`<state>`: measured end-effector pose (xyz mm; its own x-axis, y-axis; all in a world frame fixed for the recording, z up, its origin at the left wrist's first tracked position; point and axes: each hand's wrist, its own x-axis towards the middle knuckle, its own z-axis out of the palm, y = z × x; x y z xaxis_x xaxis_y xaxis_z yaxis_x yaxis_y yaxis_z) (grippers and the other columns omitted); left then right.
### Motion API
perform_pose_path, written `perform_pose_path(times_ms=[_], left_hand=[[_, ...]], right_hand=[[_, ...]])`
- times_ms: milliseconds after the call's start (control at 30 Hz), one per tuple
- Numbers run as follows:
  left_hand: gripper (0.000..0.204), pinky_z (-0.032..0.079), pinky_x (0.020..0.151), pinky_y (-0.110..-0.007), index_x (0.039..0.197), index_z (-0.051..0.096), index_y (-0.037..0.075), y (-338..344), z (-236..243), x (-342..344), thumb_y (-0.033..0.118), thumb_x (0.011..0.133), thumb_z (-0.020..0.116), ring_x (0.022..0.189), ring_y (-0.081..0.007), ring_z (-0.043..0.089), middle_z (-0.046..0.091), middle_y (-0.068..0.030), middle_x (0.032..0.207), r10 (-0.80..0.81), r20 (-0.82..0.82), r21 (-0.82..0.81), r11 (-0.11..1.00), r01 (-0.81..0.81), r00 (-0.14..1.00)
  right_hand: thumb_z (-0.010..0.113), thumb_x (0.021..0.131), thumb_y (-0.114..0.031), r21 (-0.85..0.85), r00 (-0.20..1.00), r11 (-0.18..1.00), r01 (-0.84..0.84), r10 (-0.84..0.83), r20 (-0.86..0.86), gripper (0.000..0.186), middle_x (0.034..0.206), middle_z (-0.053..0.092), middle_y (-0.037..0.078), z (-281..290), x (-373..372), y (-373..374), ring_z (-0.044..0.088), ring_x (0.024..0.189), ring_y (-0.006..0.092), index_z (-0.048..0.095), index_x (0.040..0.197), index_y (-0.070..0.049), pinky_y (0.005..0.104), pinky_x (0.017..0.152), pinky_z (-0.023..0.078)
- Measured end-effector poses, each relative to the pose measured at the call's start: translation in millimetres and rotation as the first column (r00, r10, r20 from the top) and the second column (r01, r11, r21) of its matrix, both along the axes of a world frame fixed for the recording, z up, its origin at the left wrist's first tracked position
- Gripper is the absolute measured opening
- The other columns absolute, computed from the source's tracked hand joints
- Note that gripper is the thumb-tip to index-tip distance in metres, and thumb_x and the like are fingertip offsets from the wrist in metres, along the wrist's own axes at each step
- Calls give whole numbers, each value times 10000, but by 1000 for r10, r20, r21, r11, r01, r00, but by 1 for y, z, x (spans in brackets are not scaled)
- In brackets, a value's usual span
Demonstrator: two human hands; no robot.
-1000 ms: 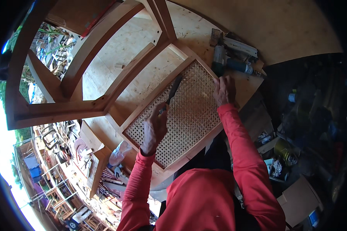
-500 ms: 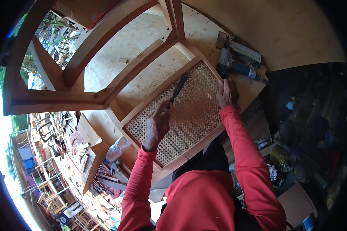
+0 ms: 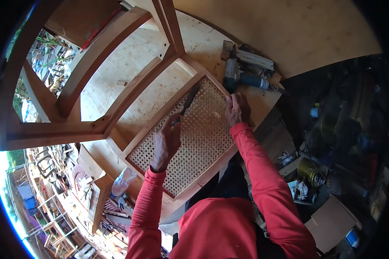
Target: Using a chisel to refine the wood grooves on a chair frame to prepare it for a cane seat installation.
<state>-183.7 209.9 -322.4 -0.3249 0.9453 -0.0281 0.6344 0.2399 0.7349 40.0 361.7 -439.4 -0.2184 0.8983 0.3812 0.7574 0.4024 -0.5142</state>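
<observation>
A wooden chair frame holds a woven cane panel in front of me. My left hand is closed around the handle of a hand tool with a long, dark, flat blade; whether it is a file or a chisel I cannot tell. The blade lies over the cane near the far rail, pointing to the far corner. At the right-hand rail, my right hand grips the frame's edge with bent fingers. Brownish dust or shading shows on the middle of the cane.
Two power tools lie beyond my right hand on the plywood worktop. The chair's curved upper frame rises at the far left. A clear plastic bag sits left. Cans and a cardboard box are down at the right.
The whole scene has shifted left and slightly down in the picture. Both hands keep nearly the same places on the chair; the tool has hardly moved against the cane.
</observation>
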Motion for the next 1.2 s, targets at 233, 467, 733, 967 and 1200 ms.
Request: perform_pose_path(times_ms=[233,467,733,967,1200], left_hand=[[239,527,564,-413,1249,659,109,39,-4,2,125,1012,631,643,-333,717,714,-166,759,-131,-124,139,979,148,984],[269,547,619,-448,1263,648,105,40,5,-2,115,994,648,706,-390,721,723,-186,779,-74,-42,22,997,75,996],[267,520,570,-402,1266,637,96,-14,27,-6,91,1001,610,654,-331,712,717,-198,821,-58,-204,-105,994,37,977],[294,456,517,-368,1306,645,111,-153,66,-19,93,1012,650,538,-214,603,661,-149,737,304,-181,-129,936,-329,935],[341,548,763,-365,1359,624,71,-251,81,-8,41,1019,621,866,-273,723,739,-161,1079,601,-189,-23,788,-616,776]], right_hand=[[602,1019,-189,-49,998,999,2,-5,-65,178,920,583,159,4,0,1,612,899,391,610,927,-36,497,753,507],[599,1026,-181,-44,998,999,24,-27,-59,172,917,582,153,5,0,1,616,890,382,615,929,-40,490,749,510],[580,1039,-216,-43,998,999,-29,27,-49,212,919,580,158,2,6,-2,609,890,381,603,918,-43,491,734,509],[576,1046,-218,-26,999,999,-43,43,-6,218,917,598,166,1,0,6,618,886,404,614,930,-38,499,745,516],[526,1076,-254,-42,998,998,-37,39,50,267,997,657,194,-23,-2,5,643,929,423,653,1008,-29,513,768,526]])
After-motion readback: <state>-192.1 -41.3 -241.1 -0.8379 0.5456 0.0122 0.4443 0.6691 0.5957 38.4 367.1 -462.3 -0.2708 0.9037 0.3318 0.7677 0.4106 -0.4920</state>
